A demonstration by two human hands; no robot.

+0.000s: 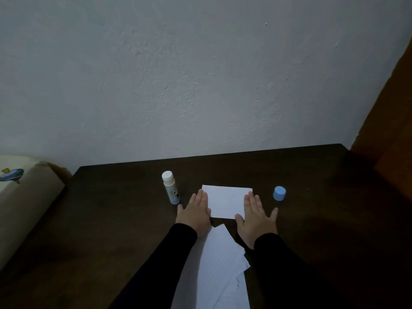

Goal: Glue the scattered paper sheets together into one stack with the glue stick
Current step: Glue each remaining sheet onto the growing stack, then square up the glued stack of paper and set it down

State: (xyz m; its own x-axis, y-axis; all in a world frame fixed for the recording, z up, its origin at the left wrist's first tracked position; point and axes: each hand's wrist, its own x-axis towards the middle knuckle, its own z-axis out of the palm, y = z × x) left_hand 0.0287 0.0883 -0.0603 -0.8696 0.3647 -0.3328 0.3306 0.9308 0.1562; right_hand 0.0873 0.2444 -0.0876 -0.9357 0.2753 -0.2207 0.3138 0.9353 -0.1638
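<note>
Both hands lie flat with straight fingers on the sheet in mid-bench: left hand on its left edge, right hand on its right. The uncapped glue stick stands just left of the sheet; its cap sits right. Loose sheets lie nearer the person. Uneven pressing could skew or wrinkle the sheet, and open glue may dry. The loose sheets run off the frame bottom; how many layers lie under the hands is unclear.

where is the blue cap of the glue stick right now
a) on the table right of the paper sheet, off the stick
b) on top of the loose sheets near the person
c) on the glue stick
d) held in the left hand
a: the blue cap stands alone on the table right of the paper sheet, while the glue stick stands uncapped on the left.
</note>
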